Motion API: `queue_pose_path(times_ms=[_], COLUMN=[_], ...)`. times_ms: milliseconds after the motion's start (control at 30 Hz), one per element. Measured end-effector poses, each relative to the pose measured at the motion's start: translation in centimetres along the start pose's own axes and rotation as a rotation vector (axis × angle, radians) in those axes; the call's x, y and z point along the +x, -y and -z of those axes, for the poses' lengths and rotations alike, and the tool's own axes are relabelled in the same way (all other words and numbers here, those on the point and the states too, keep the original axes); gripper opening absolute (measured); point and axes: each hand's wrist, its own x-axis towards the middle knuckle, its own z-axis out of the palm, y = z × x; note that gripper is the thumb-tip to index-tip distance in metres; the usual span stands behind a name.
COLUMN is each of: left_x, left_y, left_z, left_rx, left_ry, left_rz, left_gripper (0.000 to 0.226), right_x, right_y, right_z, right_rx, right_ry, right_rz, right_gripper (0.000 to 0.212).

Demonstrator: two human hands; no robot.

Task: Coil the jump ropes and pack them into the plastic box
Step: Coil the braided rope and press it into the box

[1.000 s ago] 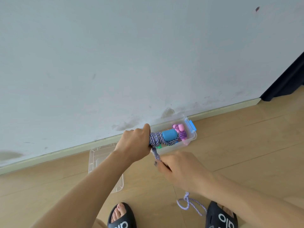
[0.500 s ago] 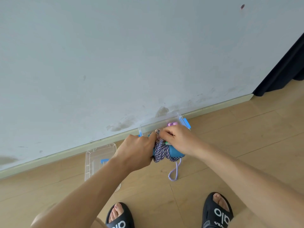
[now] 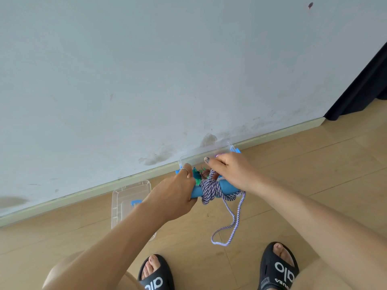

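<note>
- Left hand (image 3: 174, 194): fingers curled round the left end of the blue handles (image 3: 227, 186); thumb up, a ring on it; firm grip
- Right hand (image 3: 232, 171): fingers bent down over the right end of the bundle, gripping it; index finger stretched toward the box rim
- Purple-white jump rope (image 3: 209, 190): wound round the handles, held just in front of the plastic box (image 3: 204, 155); one loop hangs to the floor (image 3: 314, 164)
- Box sits against the wall (image 3: 146, 70); green and pink items inside, count unclear
- One clear lid (image 3: 130, 198) left of it; two black slippers (image 3: 279, 268)
</note>
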Motion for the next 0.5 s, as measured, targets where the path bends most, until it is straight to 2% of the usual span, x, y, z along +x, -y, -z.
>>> queue_pose_path(times_ms=[100,233,333,500], left_x=[-0.2,-0.4,-0.6,-0.5], left_y=[-0.1,0.1,-0.3,-0.3], left_z=[0.1,0.5,0.2,-0.4], left_rx=[0.089,0.254,0.299,0.322], left_ry=[0.023,-0.035,0.013,0.097], left_rz=[-0.007,0.015,-0.031,-0.132], left_gripper=[0.020,0.020,0.016,0.016], right_x=[-0.2,-0.3,-0.3,-0.5], right_y=[0.4,0.6,0.5,1.6], right_z=[-0.1,0.1,0.1,-0.9], right_rx=[-0.019,-0.020,-0.044,-0.204], right_ry=[0.015,0.011,0.014,-0.013], right_rz=[0.019,0.027,0.059,0.318], right_gripper=[0.056,0.055,0.056,0.059])
